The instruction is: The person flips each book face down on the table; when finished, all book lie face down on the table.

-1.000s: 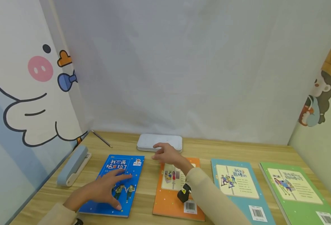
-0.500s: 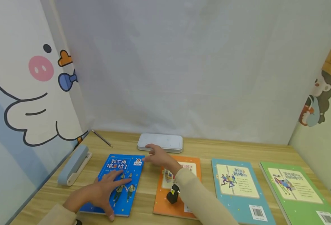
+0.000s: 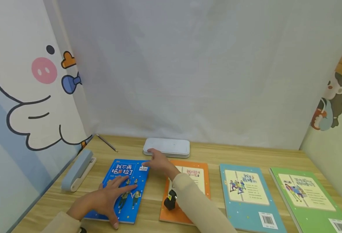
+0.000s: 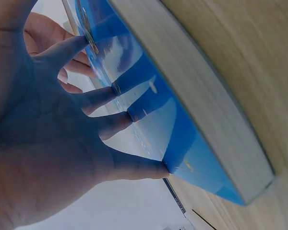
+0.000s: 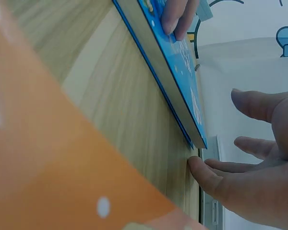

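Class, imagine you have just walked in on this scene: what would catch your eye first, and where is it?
Four bright books lie in a row on the wooden desk: a blue book, orange book, teal book and green book. The left hand lies flat on the blue one while the right hand reaches to its far corner. A big cartoon pig fills the left wall.

Readable in large white Chinese characters on the blue book [image 3: 123, 186]: "我不再拖拉了" (the fifth character set in red). Titles on the orange book [image 3: 188, 191], teal book [image 3: 248, 194] and green book [image 3: 307, 197] too small to read. Barcodes on the teal and green covers, digits illegible.
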Demonstrator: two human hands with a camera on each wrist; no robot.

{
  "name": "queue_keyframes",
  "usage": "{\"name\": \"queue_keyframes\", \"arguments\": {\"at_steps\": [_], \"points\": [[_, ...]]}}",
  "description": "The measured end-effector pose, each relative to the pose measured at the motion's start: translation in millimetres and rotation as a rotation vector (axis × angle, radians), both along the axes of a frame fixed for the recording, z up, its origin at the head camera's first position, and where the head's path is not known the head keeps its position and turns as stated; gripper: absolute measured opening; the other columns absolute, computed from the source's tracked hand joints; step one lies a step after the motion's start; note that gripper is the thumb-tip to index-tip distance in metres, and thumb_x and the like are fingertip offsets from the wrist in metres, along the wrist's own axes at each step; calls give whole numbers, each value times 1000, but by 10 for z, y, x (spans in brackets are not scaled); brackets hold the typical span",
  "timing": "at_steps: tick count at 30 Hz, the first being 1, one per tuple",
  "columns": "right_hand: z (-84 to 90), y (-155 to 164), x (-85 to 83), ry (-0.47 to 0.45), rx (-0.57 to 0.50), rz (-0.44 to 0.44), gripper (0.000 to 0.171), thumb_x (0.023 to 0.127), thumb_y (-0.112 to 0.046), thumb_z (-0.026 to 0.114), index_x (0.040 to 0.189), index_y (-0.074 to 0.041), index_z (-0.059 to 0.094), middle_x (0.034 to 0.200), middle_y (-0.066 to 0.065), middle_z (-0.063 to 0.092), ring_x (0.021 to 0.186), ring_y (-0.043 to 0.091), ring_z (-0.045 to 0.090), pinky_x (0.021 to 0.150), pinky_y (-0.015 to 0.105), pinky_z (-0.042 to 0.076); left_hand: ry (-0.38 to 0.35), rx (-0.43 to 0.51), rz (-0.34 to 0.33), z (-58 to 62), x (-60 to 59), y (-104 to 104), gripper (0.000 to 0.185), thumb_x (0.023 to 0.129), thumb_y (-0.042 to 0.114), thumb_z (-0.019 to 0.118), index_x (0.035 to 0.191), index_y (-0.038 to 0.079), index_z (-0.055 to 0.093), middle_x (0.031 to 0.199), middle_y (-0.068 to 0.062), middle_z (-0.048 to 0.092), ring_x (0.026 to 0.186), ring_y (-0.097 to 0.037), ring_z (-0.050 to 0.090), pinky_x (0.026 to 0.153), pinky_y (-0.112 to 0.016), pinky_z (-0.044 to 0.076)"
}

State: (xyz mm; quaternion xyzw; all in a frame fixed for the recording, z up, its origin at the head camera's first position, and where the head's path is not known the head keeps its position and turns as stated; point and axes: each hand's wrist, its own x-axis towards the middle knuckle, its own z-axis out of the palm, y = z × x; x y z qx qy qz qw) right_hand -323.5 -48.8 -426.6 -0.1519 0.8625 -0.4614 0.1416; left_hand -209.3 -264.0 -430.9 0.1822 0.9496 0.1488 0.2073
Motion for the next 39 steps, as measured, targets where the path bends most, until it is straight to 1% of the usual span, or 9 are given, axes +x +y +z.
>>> {"name": "queue_keyframes", "arguments": {"at_steps": [5,9,12,24,28,32,34,36,39], "points": [[24,-67,39,21,28,8,61,92,-22,72,146,-8,47,145,21,53,133,38,51,110,53,44,10,10,-17,-156,-83,-86,120,48,72,86,151,55,27,167,-15,12,148,-56,11,91,-93,6],[40,-107,46,56,61,28,54,95,-19,68,145,-6,50,146,18,53,132,37,52,110,51,44,30,-3,-4,-320,-152,-160,120,43,80,81,148,62,24,168,-8,11,152,-50,8,95,-92,5],[63,-132,49,67,83,38,50,98,-19,62,145,-6,51,146,17,53,131,36,54,111,49,44,39,0,0,-408,-189,-202,121,42,81,81,147,64,24,168,-6,10,152,-50,7,94,-92,3],[86,-186,25,30,93,-16,46,97,-17,63,141,-5,55,151,16,49,143,35,42,119,49,34,65,7,-11,-491,-218,-230,120,42,83,79,146,66,23,168,-5,11,152,-49,9,93,-93,3],[65,-198,12,10,91,-25,46,96,-12,64,140,-4,55,150,16,50,142,35,43,118,48,35,46,-7,-1,-600,-294,-255,121,38,83,80,143,70,22,169,-2,10,153,-47,7,92,-93,3],[61,-206,3,10,136,-32,44,95,-9,64,138,-5,58,148,15,53,137,33,49,116,47,39,30,-15,-8,-732,-391,-301,122,36,82,80,142,71,20,169,1,8,152,-49,6,88,-94,5],[68,-204,4,1,151,-29,42,95,-8,65,137,-6,60,146,15,54,133,33,52,114,47,41,26,-19,-11,-744,-403,-305,122,36,82,80,141,72,20,169,1,8,152,-50,6,87,-95,5],[75,-196,7,-18,148,-27,41,94,-7,66,135,-6,61,145,16,55,128,33,53,113,47,42,20,-27,-4,-694,-376,-273,122,36,82,80,141,73,20,169,2,8,152,-50,5,89,-94,5],[90,-184,4,-43,123,-21,40,94,-6,66,134,-7,62,147,16,52,128,34,52,113,49,41,15,-30,3,-491,-266,-173,120,38,79,82,142,71,22,169,0,10,153,-49,5,91,-94,5]]}}
